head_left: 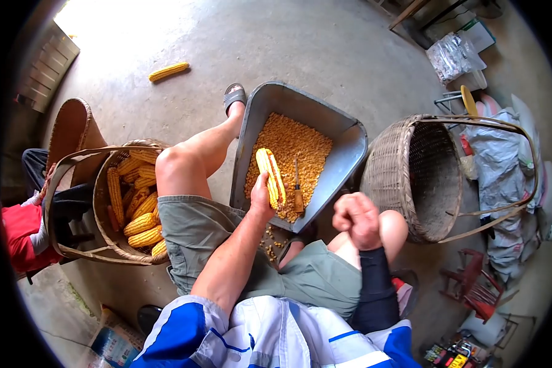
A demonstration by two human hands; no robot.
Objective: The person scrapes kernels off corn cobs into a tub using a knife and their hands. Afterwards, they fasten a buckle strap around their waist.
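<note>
My left hand (260, 196) is wrapped round the lower end of a corn cob (271, 175), yellow, with a stripped reddish line down its side. The cob is held above a grey metal pan (343, 165) that contains loose corn kernels (294, 135). On the kernels, right of the cob, lies a thin metal-shafted tool with a wooden handle (298, 199), like a screwdriver or awl. Over my right knee, apart from the pan, my right hand (357, 219) is closed in a fist; whatever may be inside it is hidden.
Left of my leg stands a wicker basket (99, 190) of corn cobs. At right a second wicker basket (383, 178) is tipped on its side. One cob (169, 71) lies on the concrete floor. A person in a red top (23, 236) sits at far left.
</note>
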